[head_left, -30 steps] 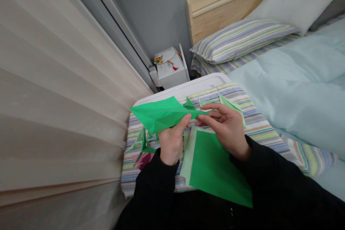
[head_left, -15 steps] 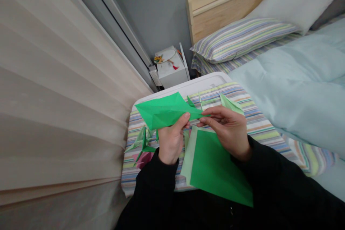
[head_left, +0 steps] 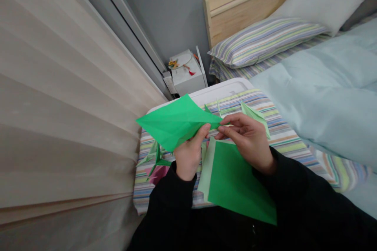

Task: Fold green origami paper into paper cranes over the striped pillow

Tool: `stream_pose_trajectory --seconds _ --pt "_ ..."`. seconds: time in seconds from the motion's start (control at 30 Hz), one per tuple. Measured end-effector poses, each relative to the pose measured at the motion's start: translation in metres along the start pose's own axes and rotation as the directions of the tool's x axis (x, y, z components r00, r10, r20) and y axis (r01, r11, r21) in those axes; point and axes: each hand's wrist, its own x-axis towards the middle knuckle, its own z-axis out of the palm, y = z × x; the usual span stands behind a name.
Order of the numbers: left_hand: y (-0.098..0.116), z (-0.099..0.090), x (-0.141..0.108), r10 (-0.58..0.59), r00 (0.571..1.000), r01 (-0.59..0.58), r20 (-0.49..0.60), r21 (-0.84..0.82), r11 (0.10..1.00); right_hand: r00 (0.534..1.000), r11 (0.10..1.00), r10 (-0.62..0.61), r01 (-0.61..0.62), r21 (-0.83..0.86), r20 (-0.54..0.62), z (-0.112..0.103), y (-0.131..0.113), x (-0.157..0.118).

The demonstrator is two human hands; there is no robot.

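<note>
A bright green folded paper (head_left: 173,119) is held up over the table, its wide pointed part to the left and its narrow end to the right. My left hand (head_left: 191,153) grips its lower middle, thumb on top. The fingertips of my right hand (head_left: 246,135) pinch the narrow tip. Below my hands lies a stack of dark green sheets (head_left: 238,180) with a pale green edge on its left. Folded green pieces (head_left: 159,157) and a pink one (head_left: 158,173) lie beside my left wrist. Beyond my right hand rests a pale green folded paper (head_left: 256,115).
The small table (head_left: 141,196) has a striped cloth and a white rim. Behind it a white cabinet (head_left: 190,82) bears small trinkets. A curtain (head_left: 73,106) hangs at the left. On the right is a bed with a striped pillow (head_left: 271,41) and a light blue quilt (head_left: 330,86).
The wide part of the held green paper has swung left and opened flatter, showing more of its surface. My left hand has shifted slightly; my right hand has barely moved.
</note>
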Motion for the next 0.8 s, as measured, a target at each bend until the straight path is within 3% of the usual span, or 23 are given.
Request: stream_pose_trajectory --seconds 0.23,0.4,0.47,0.53,0.63,0.7,0.8 --pt "0.002 -0.001 0.003 -0.099 0.994 0.104 0.048 -0.109 0.989 0.981 0.957 0.191 -0.195 0.213 0.038 -0.005 0.001 0.006" --pt "-0.001 -0.002 0.003 -0.109 0.994 0.109 0.005 -0.125 0.986 0.980 0.970 0.178 -0.160 0.180 -0.085 -0.008 0.005 0.008" --pt "-0.001 -0.001 0.003 -0.101 0.995 0.099 -0.010 -0.112 0.989 0.986 0.992 0.089 -0.076 0.099 -0.138 -0.008 0.005 0.007" --pt "0.000 -0.001 0.003 -0.087 0.996 0.086 -0.009 -0.070 0.994 0.982 0.993 -0.100 0.089 -0.076 -0.158 -0.008 0.005 0.006" --pt "0.004 -0.002 0.002 -0.070 0.997 0.068 0.020 0.057 0.996 0.915 0.857 -0.402 0.359 -0.370 -0.042 -0.008 0.003 0.003" --pt "0.007 -0.002 0.001 -0.073 0.996 0.064 0.056 0.142 0.988 0.876 0.772 -0.478 0.454 -0.445 0.065 -0.007 0.003 0.002" --pt "0.011 -0.001 0.000 -0.067 0.992 0.048 0.103 0.173 0.984 0.853 0.737 -0.505 0.507 -0.447 0.134 -0.007 0.003 0.002"
